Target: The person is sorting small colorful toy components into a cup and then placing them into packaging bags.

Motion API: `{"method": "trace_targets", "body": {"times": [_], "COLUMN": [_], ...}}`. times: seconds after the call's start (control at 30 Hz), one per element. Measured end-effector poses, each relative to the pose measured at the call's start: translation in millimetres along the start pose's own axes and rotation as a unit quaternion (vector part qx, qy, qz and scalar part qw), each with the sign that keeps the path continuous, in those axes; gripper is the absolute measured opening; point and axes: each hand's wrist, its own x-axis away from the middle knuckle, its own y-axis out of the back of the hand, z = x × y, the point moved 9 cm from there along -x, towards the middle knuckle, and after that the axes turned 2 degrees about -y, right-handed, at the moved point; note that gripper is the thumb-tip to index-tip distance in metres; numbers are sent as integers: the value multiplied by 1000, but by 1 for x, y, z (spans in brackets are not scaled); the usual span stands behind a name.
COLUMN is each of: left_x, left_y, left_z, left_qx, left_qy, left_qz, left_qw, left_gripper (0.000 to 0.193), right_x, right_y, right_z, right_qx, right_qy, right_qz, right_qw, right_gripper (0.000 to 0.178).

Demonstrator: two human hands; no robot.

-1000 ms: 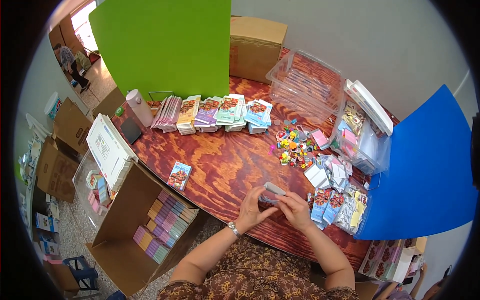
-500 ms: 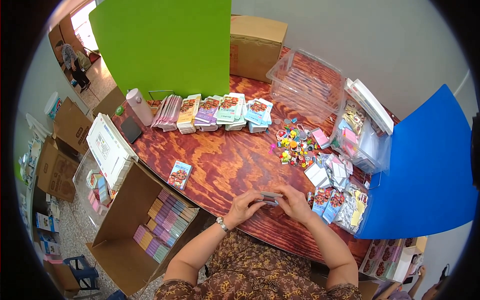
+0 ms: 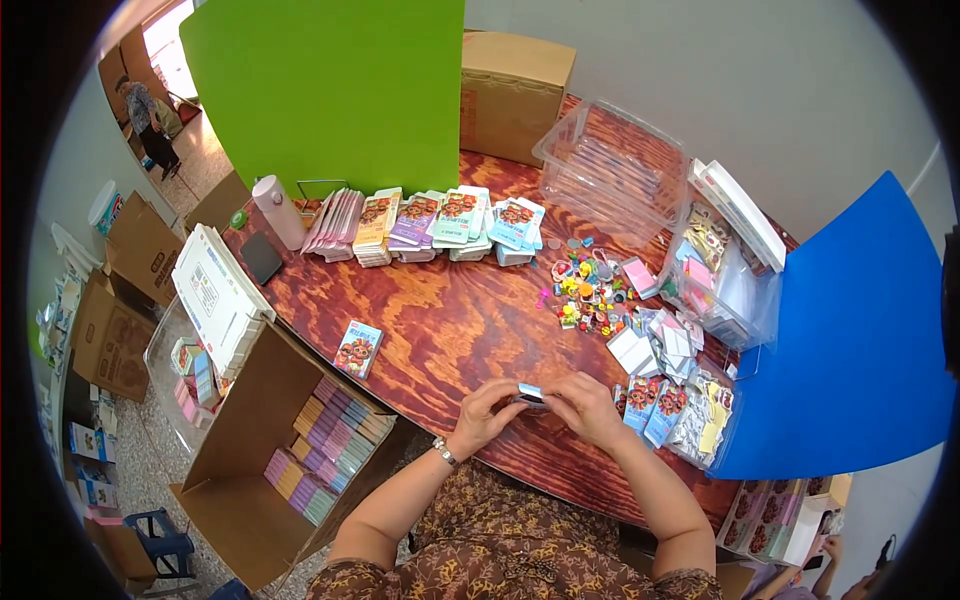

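Over the near edge of the table, both hands meet at a small light-blue card box (image 3: pixel 530 391), seen end-on with its top flap showing. My left hand (image 3: pixel 484 416) pinches its left side between thumb and fingers. My right hand (image 3: pixel 588 408) grips the other side, and its fingers hide part of the box. Beside my right hand lie flat blue printed cartons (image 3: pixel 661 410). One finished-looking blue box (image 3: pixel 359 349) rests alone to the left of my hands. Further off is a heap of small colourful trinkets (image 3: pixel 590 290), with white cards (image 3: pixel 640 348) nearer.
Stacks of printed cartons (image 3: pixel 458 222) line the green panel (image 3: pixel 330 90). An open cardboard box (image 3: pixel 235 450) packed with small boxes stands at the left. Clear plastic bins (image 3: pixel 600 170) and a blue panel (image 3: pixel 850 350) bound the right. A pink bottle (image 3: pixel 278 213) stands far left.
The box in my hands has turned slightly, and its light-blue end now shows. My right fingers have shifted a little on it. Everything else on the table stays put.
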Motion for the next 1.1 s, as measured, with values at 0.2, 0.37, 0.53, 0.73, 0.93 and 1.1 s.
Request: {"method": "trace_targets", "body": {"times": [0.2, 0.37, 0.53, 0.73, 0.93, 1.1], "left_x": [7, 8, 11, 2, 2, 1], "left_y": [-3, -4, -5, -1, -4, -4], "left_z": [14, 12, 17, -8, -19, -16], "left_qx": [24, 12, 19, -24, -83, -85], "left_qy": [58, 61, 63, 18, -65, -84], "left_qz": [4, 8, 2, -17, -7, 11], "left_qw": [998, 998, 998, 999, 994, 993], "left_gripper": [33, 35, 36, 35, 30, 30], "right_x": [-3, 0, 4, 14, 21, 30], "right_y": [-1, -4, -13, -20, -9, -19], "right_z": [14, 23, 26, 30, 16, 17], "right_qx": [65, 116, 160, 165, 16, 154], "right_qy": [26, 29, 41, 73, 36, 64], "right_qz": [-36, -34, -38, -9, -20, -56], "right_qw": [997, 992, 986, 983, 999, 984], "right_gripper": [24, 30, 30, 33, 41, 46]}}
